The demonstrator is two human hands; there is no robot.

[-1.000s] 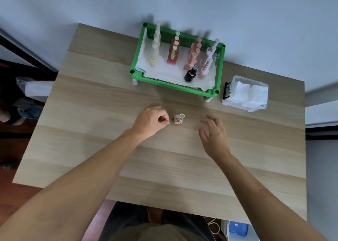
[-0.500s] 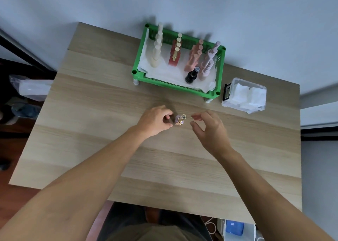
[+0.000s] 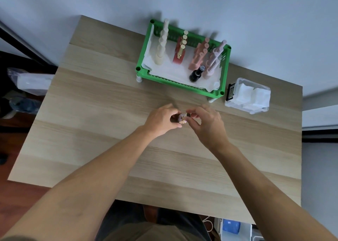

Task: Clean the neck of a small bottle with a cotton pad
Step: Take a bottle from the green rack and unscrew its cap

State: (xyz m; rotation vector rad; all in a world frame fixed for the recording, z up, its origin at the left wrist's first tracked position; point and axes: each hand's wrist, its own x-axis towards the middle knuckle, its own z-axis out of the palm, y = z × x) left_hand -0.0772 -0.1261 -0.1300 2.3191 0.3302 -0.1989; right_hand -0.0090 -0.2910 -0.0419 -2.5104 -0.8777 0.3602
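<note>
1. Person's lap — dark clothing at the bottom edge, seen below the near edge of the table.
2. Two bare forearms, reaching forward from the lower corners across the pale wooden tabletop and meeting near its middle.
3. Left hand — fingers curled round the body of the small bottle, thumb and fingertips closed on its lower part; the bottle is mostly hidden by the fingers.
4. Right hand — thumb and forefinger pinching the top end of the same bottle, at its gold-coloured cap; remaining fingers loosely bent behind.
5. Small bottle: held between the two hands over the middle of the table, tilted with the cap end toward the right hand. Whether its base touches the tabletop cannot be told.
6. Clear plastic box — far right of the table, holding white cotton pads; a dark latch on its left wall. It stands just beside the right end of the basket.
7. Green plastic basket on short white feet, at the far edge near the wall, lined with white paper. Contents: upright rows of small bottles — cream, red with gold caps, pink, pale mauve — and one black bottle at the front.
8. Grey-blue wall behind the table.
</note>
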